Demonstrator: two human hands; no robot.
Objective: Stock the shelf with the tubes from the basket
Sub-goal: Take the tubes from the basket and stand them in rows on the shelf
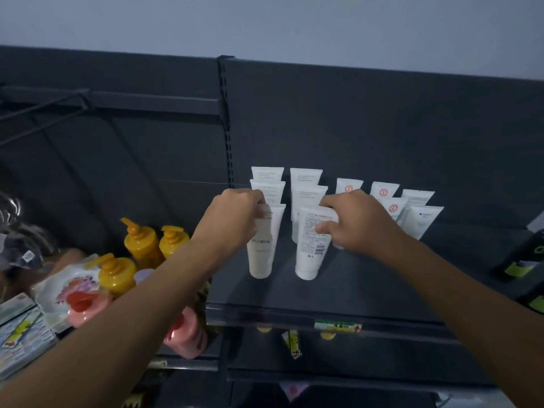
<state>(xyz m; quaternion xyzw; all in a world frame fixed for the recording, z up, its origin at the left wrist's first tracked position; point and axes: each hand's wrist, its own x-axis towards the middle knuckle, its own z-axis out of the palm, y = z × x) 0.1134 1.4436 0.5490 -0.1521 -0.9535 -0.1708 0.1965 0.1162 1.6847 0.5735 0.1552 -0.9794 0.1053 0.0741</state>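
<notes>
Several white tubes stand cap-down in rows on a dark shelf [353, 287]. My left hand [235, 219] grips the top of the front tube marked FLORAL [262, 248] in the left row. My right hand [353, 222] pinches the top of the front tube [310, 248] in the second row, its printed back facing me. Behind each stand two more white tubes [306, 178]. Further right are tubes with a red round logo [382, 191] and plain white tubes [424, 220]. The basket is out of view.
On the lower shelf to the left stand yellow pump bottles [141, 242], pink bottles [185, 337] and flat packets [20, 334]. A slotted upright [225, 113] divides the bays. Dark packages [524, 260] sit at the right edge. A price label [337, 325] hangs on the shelf front.
</notes>
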